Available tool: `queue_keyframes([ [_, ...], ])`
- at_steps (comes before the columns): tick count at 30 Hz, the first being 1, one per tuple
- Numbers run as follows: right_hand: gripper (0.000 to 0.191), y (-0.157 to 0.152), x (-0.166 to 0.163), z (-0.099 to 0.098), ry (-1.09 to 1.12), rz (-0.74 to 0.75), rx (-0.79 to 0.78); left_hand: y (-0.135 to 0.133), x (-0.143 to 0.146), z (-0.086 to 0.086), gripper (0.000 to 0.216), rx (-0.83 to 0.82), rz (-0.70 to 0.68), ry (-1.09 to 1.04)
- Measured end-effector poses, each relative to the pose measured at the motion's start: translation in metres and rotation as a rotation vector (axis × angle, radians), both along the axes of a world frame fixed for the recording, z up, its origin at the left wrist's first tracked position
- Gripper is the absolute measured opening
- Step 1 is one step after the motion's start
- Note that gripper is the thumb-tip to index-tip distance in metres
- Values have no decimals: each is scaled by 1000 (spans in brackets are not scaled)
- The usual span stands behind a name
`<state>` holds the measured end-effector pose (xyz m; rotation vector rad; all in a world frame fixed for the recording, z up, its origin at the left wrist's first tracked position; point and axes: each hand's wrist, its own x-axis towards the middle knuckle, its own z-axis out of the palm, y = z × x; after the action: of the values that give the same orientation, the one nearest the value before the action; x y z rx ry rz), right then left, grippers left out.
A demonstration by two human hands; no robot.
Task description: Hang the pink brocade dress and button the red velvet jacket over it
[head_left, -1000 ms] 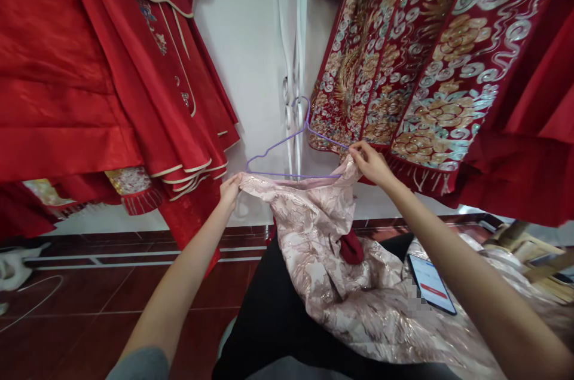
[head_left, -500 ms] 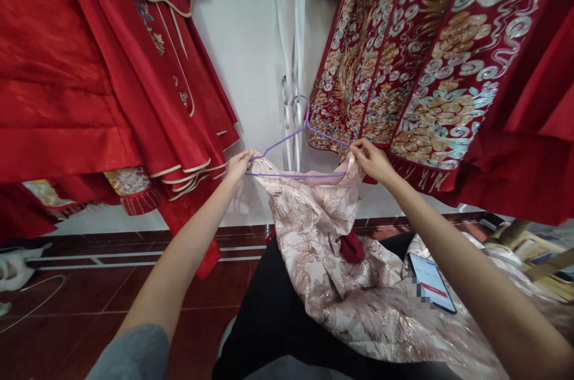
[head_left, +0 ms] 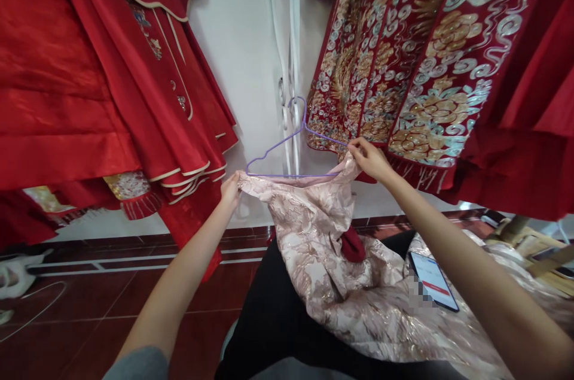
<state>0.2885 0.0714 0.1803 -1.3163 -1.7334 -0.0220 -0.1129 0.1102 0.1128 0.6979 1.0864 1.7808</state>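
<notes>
A pale pink brocade dress point(head_left: 309, 236) with a metallic sheen spreads over my lap, its neckline raised in front of me. My left hand point(head_left: 230, 191) is closed on the dress's left shoulder, just below and outside the hanger's left end. At the other side, my right hand point(head_left: 370, 160) pinches the right shoulder near the hanger's arm. The purple hanger point(head_left: 278, 144) stands upright, its bottom bar along the neckline and its left corner bare of cloth. A dark red piece of cloth point(head_left: 353, 245) shows at the dress's side.
Red garments point(head_left: 156, 87) hang on the left, and embroidered red ones point(head_left: 399, 69) on the right. Between them is a white wall with white metalwork point(head_left: 287, 57). A phone point(head_left: 433, 282) lies on the dress. White bars point(head_left: 147, 261) run along the tiled floor.
My left hand has moved down and left with the dress's left shoulder, which has come off the hanger's left end. My right hand stays at the right shoulder.
</notes>
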Motion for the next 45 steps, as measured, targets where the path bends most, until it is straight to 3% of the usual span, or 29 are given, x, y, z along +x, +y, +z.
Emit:
queue_keyframes([
  [10, 32, 1, 0, 0, 6, 1, -2, -3, -1, -4, 6, -21, 40, 15],
  [21, 31, -1, 0, 2, -20, 3, -9, 12, 0, 1, 14, 5, 52, 62],
  [24, 29, 1, 1, 1, -17, 13, -23, 15, 3, 13, 24, 113, -46, 102],
  [27, 30, 5, 2, 1, 2, 27, -61, 16, 12, 38, 33, 220, -217, 205],
  [31, 31, 6, 11, 5, 91, 115, -93, 17, 21, 73, 39, 204, -365, 439],
  [33, 28, 6, 20, 6, 203, 198, -156, 19, 19, 79, 42, 197, -377, 474],
  [36, 32, 6, 34, -4, 448, 301, -263, 24, 11, 64, 41, 167, -314, 376],
  [39, 43, 6, 36, -31, 587, 343, -353, 26, 9, 26, 38, 48, -318, 174],
  [41, 46, 6, 28, -54, 575, 357, -463, 26, 14, -4, 41, -60, -349, 89],
  [43, 46, 6, 17, -74, 502, 410, -606, 24, 25, -31, 35, -116, -400, 136],
  [45, 39, 7, 5, -84, 381, 394, -605, 20, 40, -54, 20, -129, -418, 178],
])
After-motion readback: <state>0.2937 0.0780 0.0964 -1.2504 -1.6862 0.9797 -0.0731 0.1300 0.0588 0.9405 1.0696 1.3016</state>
